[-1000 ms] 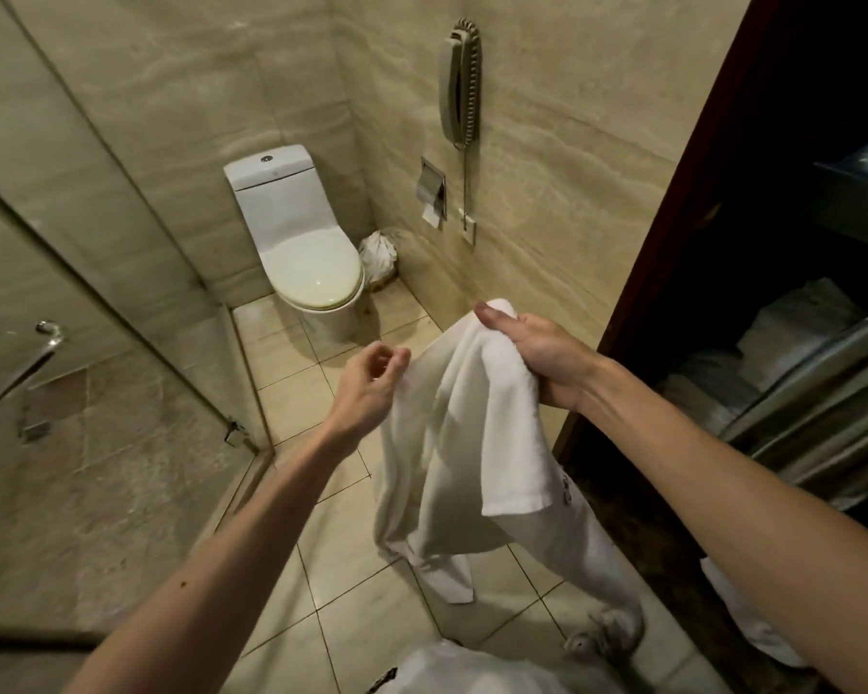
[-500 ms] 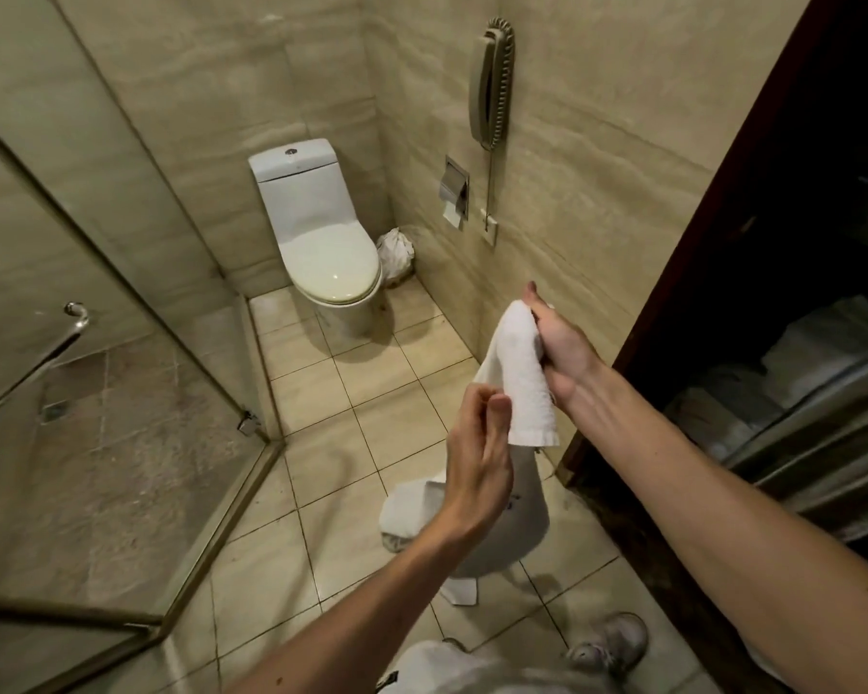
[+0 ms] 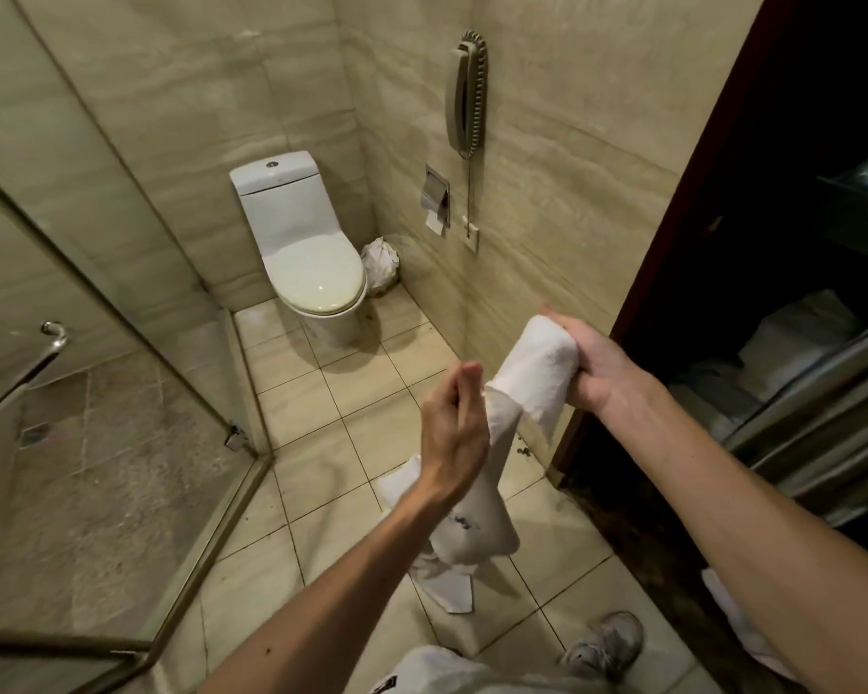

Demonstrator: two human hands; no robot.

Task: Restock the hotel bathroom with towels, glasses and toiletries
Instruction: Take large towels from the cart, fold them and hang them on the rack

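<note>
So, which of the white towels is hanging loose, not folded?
The towel gripped by the right hand: it hangs down toward the floor, while the folded towels lie on the shelf at right.

Warm, yellowish light from overhead fills the tiled room fairly evenly, neither harsh nor dim. The toilet point(image 3: 317, 273) throws a soft shadow onto the floor point(image 3: 317, 443) just near of its base. The white towel point(image 3: 532, 373) is the brightest thing, its nap still readable. On the right the cupboard point(image 3: 782, 393) sinks into deep shade; its shelves hold what may be folded linen. The glass screen point(image 3: 96, 418) on the left carries pale reflections. Straight lines bow at the edges, and the near corners stretch.
</note>
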